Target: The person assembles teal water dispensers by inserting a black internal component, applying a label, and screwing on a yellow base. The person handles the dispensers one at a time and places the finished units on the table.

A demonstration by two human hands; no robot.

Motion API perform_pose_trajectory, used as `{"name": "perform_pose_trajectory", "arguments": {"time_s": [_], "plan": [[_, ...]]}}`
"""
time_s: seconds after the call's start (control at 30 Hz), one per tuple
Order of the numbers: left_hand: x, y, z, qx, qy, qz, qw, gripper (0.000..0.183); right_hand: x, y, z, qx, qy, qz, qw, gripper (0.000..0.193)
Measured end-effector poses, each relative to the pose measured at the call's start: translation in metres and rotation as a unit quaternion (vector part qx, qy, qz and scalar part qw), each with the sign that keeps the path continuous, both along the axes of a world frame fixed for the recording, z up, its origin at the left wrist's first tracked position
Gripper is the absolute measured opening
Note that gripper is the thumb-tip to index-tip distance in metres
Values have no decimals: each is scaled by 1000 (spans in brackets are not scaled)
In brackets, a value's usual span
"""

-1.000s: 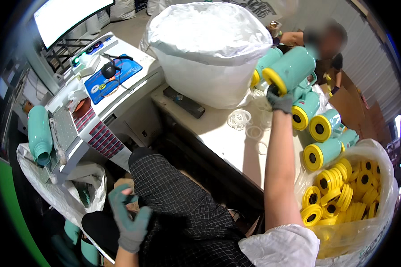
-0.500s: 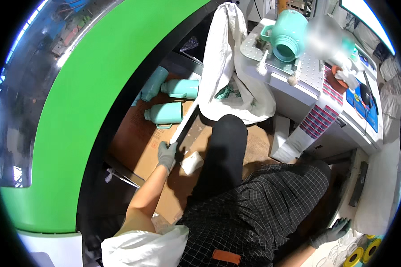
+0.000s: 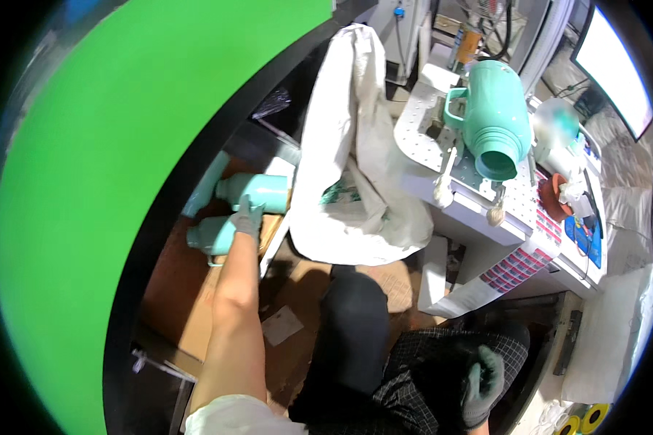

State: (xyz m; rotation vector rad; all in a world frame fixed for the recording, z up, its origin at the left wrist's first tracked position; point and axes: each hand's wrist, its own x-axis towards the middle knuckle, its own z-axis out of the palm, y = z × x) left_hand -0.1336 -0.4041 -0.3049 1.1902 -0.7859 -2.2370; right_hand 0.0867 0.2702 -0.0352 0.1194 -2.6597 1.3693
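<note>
My left hand (image 3: 248, 217), in a grey glove, reaches into the cardboard-lined space at left. Its fingers are stretched out against the mint-green jugs, where one jug (image 3: 263, 193) lies above the hand and another jug (image 3: 212, 236) lies beside it, handle down. Whether the fingers press on one or both I cannot tell. A third jug (image 3: 209, 183) leans farther left against the dark rim. Over my lap hovers my right hand (image 3: 485, 386), gloved as well, fingers loosely bent, thumb apart and nothing in it. Another mint-green jug (image 3: 497, 116) rests on the perforated bench, its round mouth facing me.
A big white sack (image 3: 363, 232) with green scraps inside stands between the jugs and the bench (image 3: 413, 138). The curved green machine housing (image 3: 72, 239) fills the left. Two small white-tipped tools (image 3: 442, 190) hang at the bench edge. Yellow tape rolls (image 3: 595, 418) lie lower right.
My left hand has moved farther in, from the white edge strip to the jugs. My right hand has come from the right-hand ledge to above my lap. The view has shifted.
</note>
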Motion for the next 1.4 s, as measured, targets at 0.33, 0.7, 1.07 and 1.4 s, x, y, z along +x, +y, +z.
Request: {"name": "perform_pose_trajectory", "arguments": {"time_s": [0.33,0.7,1.07,1.4], "plan": [[85,82,135,-487,-187,-96,848,38,12,-12,-20,-184,-138,-107,967,20],[173,316,395,-718,243,-332,561,18,34,-33,70,-127,194,4,973,39],[180,530,246,-171,262,-791,526,49,146,56,76,103,155,-75,980,32],[242,558,329,-607,380,-680,160,86,132,85,69,206,-60,169,962,37]]}}
